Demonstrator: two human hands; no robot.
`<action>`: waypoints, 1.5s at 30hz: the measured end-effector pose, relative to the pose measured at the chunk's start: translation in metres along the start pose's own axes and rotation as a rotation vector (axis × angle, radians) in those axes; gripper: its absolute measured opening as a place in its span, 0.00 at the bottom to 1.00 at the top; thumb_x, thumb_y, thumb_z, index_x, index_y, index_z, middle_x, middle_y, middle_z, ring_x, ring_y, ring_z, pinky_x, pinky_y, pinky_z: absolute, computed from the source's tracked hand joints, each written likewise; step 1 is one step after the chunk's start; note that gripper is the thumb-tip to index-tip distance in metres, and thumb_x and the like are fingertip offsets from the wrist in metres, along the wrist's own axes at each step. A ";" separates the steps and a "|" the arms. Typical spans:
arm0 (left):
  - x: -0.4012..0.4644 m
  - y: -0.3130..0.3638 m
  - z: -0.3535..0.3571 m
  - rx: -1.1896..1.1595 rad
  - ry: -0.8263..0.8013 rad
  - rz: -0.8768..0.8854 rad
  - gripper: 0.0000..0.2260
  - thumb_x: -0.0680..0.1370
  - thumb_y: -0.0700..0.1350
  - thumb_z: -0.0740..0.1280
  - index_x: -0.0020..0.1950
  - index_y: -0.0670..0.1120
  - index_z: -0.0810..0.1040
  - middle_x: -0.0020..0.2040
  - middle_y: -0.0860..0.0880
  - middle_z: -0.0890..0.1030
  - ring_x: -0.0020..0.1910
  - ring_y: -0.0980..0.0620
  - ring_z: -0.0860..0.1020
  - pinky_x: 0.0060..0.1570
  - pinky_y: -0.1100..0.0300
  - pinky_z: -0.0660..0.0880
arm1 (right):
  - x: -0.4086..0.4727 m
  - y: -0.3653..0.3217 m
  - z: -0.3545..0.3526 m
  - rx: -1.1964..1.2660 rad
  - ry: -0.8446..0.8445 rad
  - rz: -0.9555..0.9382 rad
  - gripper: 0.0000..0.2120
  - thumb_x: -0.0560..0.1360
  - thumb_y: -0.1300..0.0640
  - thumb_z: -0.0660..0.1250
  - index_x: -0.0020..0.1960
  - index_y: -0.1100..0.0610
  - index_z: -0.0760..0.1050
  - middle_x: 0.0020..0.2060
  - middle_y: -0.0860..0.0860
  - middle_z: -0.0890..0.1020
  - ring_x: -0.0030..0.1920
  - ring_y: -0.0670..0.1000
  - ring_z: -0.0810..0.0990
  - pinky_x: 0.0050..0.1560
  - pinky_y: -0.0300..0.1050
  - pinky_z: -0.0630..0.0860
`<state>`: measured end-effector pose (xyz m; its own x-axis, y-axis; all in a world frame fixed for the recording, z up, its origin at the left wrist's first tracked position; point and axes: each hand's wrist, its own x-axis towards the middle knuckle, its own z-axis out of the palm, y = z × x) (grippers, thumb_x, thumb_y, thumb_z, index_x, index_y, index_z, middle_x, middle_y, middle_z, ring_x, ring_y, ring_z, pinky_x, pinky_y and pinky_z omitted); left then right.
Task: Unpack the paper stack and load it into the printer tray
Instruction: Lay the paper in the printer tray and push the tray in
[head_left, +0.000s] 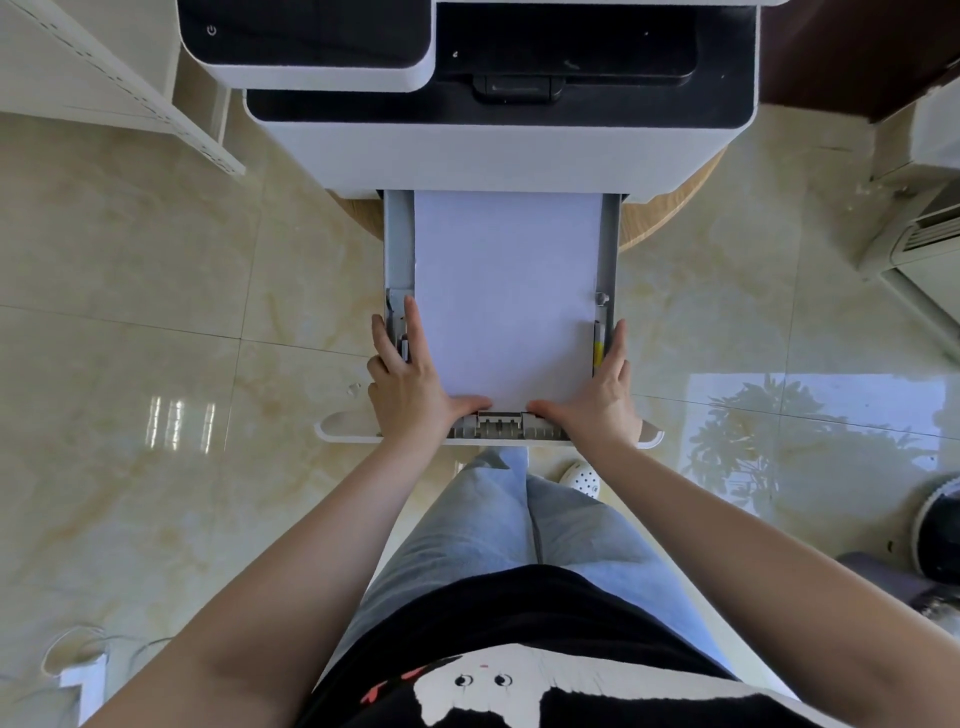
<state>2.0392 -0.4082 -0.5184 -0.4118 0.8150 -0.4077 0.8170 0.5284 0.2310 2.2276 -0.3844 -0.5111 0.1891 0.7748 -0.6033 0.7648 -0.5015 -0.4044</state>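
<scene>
A white and black printer (498, 150) stands ahead, its grey paper tray (399, 244) pulled out toward me. A white paper stack (506, 291) lies flat inside the tray. My left hand (410, 384) rests at the stack's near left corner, fingers along the left edge and thumb on the near edge. My right hand (597, 389) mirrors it at the near right corner, fingers running along the tray's right rail. Both hands are pressed against the stack's sides.
The tray's white front panel (343, 431) juts out at hip height. A round wooden stand (654, 223) carries the printer. A white shelf (119, 88) is at the far left, a white unit (924, 228) at the right, glossy tile floor (156, 312) around.
</scene>
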 end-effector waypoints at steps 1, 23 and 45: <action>0.000 -0.004 -0.001 -0.020 0.000 0.022 0.66 0.51 0.65 0.78 0.76 0.55 0.37 0.77 0.39 0.50 0.66 0.35 0.67 0.53 0.45 0.76 | 0.000 0.002 -0.002 0.014 -0.010 -0.015 0.67 0.57 0.47 0.80 0.76 0.46 0.33 0.72 0.51 0.62 0.68 0.57 0.71 0.53 0.54 0.75; 0.014 -0.025 -0.007 -0.230 0.078 0.105 0.39 0.68 0.53 0.75 0.74 0.55 0.59 0.73 0.42 0.58 0.47 0.41 0.79 0.38 0.51 0.79 | 0.015 0.003 -0.009 -0.005 0.102 -0.188 0.35 0.73 0.49 0.69 0.74 0.38 0.55 0.63 0.50 0.69 0.46 0.51 0.74 0.38 0.48 0.73; 0.005 -0.039 -0.013 -0.768 0.234 -0.190 0.10 0.74 0.48 0.70 0.52 0.44 0.81 0.47 0.52 0.81 0.51 0.46 0.80 0.53 0.51 0.77 | 0.012 0.018 -0.012 0.637 0.167 -0.006 0.09 0.76 0.58 0.67 0.56 0.54 0.77 0.45 0.42 0.81 0.52 0.50 0.83 0.46 0.43 0.77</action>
<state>1.9998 -0.4220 -0.5184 -0.6576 0.6794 -0.3256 0.2568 0.6085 0.7509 2.2506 -0.3792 -0.5177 0.3180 0.8018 -0.5059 0.2615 -0.5871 -0.7662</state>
